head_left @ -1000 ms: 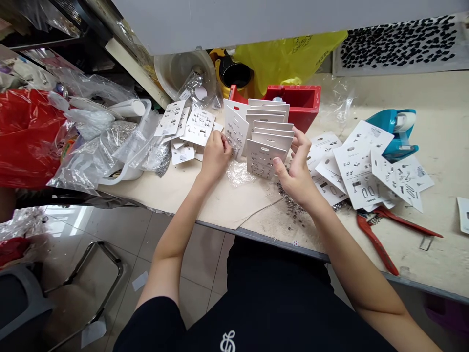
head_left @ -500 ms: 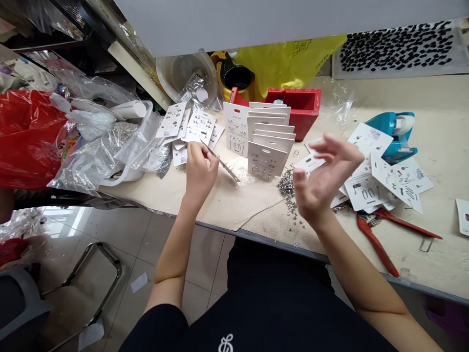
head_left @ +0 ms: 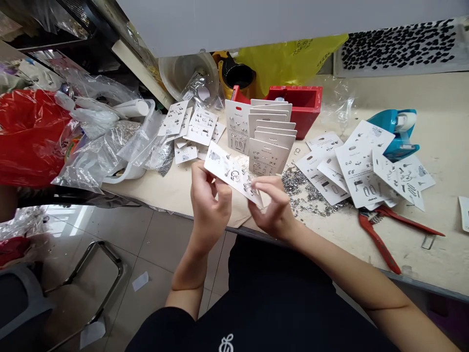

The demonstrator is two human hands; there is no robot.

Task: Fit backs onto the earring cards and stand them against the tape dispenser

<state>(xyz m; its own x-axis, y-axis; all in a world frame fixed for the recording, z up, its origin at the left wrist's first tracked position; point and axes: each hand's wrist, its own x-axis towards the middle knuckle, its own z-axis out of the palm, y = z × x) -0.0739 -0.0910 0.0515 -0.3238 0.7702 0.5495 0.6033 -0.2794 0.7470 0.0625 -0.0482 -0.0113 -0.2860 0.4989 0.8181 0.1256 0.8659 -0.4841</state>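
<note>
Head view: gripping earring card [head_left: 230, 171] at left with left hand [head_left: 210, 205], pinching near-right end with right hand [head_left: 273, 208], apparently for steadiness.

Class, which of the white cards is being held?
The tilted card between the left hand and right hand; the other cards stand or lie unheld.

1 head-worn camera looks forward and down from near above the left hand [head_left: 209, 210], right hand [head_left: 274, 210] and workbench [head_left: 441, 122]
</note>
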